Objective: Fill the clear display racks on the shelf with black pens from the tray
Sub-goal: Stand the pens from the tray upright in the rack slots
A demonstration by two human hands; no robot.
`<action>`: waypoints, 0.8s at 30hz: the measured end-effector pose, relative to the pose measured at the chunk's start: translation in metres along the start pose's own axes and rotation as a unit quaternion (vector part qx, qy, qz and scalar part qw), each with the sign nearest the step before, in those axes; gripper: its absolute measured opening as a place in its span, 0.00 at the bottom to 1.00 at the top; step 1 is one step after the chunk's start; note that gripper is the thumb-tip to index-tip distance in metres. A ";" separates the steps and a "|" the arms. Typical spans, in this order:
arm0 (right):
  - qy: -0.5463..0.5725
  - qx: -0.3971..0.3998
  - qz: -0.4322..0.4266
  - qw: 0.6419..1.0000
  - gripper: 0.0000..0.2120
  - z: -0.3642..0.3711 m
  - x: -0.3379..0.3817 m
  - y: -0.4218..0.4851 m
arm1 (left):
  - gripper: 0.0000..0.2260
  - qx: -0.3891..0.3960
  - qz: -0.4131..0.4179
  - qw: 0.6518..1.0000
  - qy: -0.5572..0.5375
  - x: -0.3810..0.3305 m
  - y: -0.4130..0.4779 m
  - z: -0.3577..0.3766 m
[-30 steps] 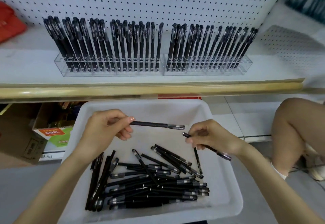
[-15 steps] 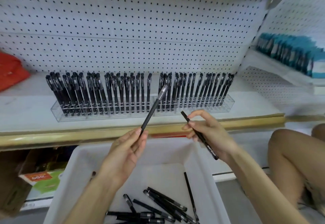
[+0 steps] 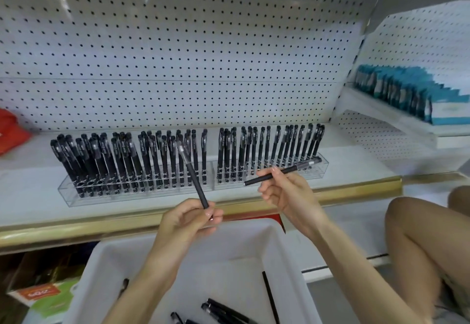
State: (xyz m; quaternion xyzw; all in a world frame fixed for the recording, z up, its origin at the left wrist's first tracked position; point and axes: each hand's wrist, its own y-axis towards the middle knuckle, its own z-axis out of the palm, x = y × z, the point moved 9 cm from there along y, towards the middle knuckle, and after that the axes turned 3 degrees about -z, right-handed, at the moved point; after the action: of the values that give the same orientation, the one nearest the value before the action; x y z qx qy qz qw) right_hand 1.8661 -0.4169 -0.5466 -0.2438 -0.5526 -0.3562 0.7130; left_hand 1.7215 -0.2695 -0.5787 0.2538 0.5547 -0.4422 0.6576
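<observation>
Pegboard point(image 3: 178, 44) behind the racks point(image 3: 114, 195), white shelf point(image 3: 30, 196) under them, both racks mostly full of standing pens point(image 3: 152, 161). I've got the left grip point(image 3: 188, 222) just in front of the racks, pinching a pen point(image 3: 194, 178) by its bottom end, cap leaning up across the left one. Right grip point(image 3: 287, 194) pinches a second pen point(image 3: 279, 172) nearly flat, cap over the right rack's front edge. Tray point(image 3: 229, 247) sits below the racks with a few loose pens point(image 3: 223, 308).

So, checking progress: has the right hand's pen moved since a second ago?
Yes. The right hand raised its pen from over the tray to the right rack.
</observation>
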 end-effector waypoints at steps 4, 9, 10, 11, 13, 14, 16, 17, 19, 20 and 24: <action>-0.075 -0.008 -0.003 0.997 0.15 -0.003 0.002 0.005 | 0.05 -0.025 0.030 0.999 0.030 -0.004 0.005 -0.002; -0.221 0.037 0.002 0.975 0.19 0.005 0.010 0.011 | 0.11 -0.014 0.041 0.998 0.041 -0.007 0.007 0.007; -0.242 0.041 0.001 0.969 0.27 0.005 0.012 0.013 | 0.13 -0.008 0.042 0.998 0.043 -0.008 0.007 0.008; -0.254 0.041 -0.001 0.966 0.35 0.005 0.014 0.016 | 0.13 -0.001 0.044 0.998 0.047 -0.009 0.007 0.010; -0.275 0.033 -0.017 0.961 0.46 0.003 0.021 0.023 | 0.12 0.019 0.045 0.997 0.062 -0.011 0.009 0.015; -0.297 0.025 -0.036 0.954 0.46 0.002 0.027 0.026 | 0.11 0.026 0.046 0.996 0.072 -0.012 0.010 0.017; -0.358 0.002 -0.089 0.929 0.42 0.001 0.041 0.033 | 0.08 0.028 0.046 0.994 0.092 -0.014 0.015 0.018; -0.386 -0.013 -0.114 0.915 0.39 0.000 0.047 0.036 | 0.07 0.027 0.048 0.994 0.099 -0.015 0.017 0.019; -0.420 -0.030 -0.137 0.897 0.32 -0.002 0.054 0.044 | 0.04 0.027 0.055 0.992 0.114 -0.018 0.022 0.019; -0.433 -0.026 -0.136 0.891 0.29 -0.003 0.054 0.048 | 0.04 0.027 0.059 0.991 0.121 -0.020 0.024 0.019; -0.486 0.014 -0.121 0.865 0.24 0.004 0.051 0.065 | 0.03 0.014 0.065 0.989 0.133 -0.024 0.031 0.018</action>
State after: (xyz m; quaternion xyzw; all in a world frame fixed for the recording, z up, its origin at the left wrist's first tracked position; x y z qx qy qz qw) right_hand 1.9209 -0.3854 -0.4933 -0.3070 -0.8593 -0.2685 0.3087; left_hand 1.7577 -0.2622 -0.5564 0.3556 0.6133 -0.3683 0.6014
